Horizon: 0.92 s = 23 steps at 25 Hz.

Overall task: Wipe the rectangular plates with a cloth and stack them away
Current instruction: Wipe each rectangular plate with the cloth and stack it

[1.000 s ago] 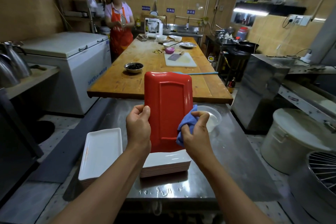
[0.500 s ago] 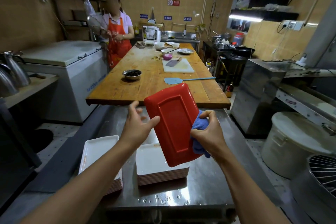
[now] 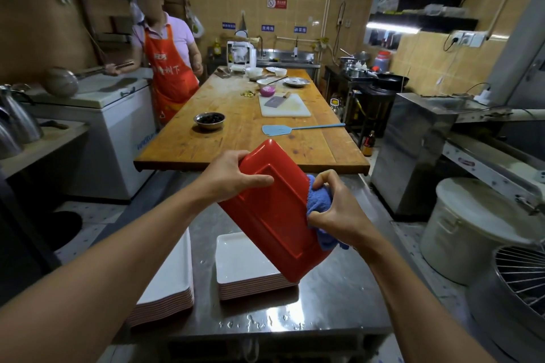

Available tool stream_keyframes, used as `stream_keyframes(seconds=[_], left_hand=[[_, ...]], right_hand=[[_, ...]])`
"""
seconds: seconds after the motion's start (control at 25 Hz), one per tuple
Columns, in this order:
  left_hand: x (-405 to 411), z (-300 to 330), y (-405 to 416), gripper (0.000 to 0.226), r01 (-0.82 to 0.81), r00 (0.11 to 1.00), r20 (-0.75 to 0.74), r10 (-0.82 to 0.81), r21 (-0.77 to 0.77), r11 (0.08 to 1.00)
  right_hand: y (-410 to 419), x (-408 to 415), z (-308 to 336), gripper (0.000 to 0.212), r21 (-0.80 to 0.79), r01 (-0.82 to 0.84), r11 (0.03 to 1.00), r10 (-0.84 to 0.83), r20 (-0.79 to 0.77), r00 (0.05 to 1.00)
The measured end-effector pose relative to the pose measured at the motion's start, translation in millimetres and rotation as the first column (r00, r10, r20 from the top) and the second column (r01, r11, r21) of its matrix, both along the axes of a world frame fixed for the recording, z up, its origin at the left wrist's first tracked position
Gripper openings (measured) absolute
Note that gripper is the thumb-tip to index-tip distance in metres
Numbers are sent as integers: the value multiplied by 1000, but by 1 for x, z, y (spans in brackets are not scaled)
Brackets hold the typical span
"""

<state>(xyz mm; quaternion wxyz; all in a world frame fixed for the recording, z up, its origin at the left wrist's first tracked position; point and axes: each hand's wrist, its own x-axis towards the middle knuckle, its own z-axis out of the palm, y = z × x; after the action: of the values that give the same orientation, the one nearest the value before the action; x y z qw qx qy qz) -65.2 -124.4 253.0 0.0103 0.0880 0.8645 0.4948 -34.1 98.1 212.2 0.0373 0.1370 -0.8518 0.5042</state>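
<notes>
I hold a red rectangular plate (image 3: 274, 209) tilted in the air, its underside towards me. My left hand (image 3: 233, 174) grips its upper left corner, thumb across the back. My right hand (image 3: 336, 209) grips a blue cloth (image 3: 320, 200) and presses it against the plate's right edge. Below on the steel table (image 3: 339, 298) stand two stacks of plates with white faces: one stack (image 3: 244, 268) under the red plate, another stack (image 3: 168, 283) to the left, partly hidden by my left arm.
A long wooden table (image 3: 244, 138) stretches ahead with a metal bowl (image 3: 208, 120), a cutting board (image 3: 284, 104) and a blue spatula (image 3: 295, 129). A person in an orange apron (image 3: 168, 74) stands at its left. A white lidded bucket (image 3: 474, 227) stands right.
The plate has tilted from upright to slanting, top leaning left. My left hand let go of its lower left edge and now grips the upper left corner. The person ahead has come closer.
</notes>
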Motion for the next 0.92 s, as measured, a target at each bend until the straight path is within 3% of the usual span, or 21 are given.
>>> stream_keyframes(seconds=[0.2,0.48,0.64,0.92], left_hand=[[16,-8,0,37,-93,995,62,78,288,953],[26,-12,8,20,-189,982,76,172,373,908],[31,-19,0,21,-255,966,154,208,421,870],[34,-31,-7,21,-371,924,287,254,499,783]], right_hand=[[-8,-2,12,44,151,24,988,2,-165,986],[-40,-8,18,40,283,53,958,50,-346,937],[-33,-7,5,37,334,134,933,23,-428,903],[5,-7,-20,30,226,163,960,-91,-299,950]])
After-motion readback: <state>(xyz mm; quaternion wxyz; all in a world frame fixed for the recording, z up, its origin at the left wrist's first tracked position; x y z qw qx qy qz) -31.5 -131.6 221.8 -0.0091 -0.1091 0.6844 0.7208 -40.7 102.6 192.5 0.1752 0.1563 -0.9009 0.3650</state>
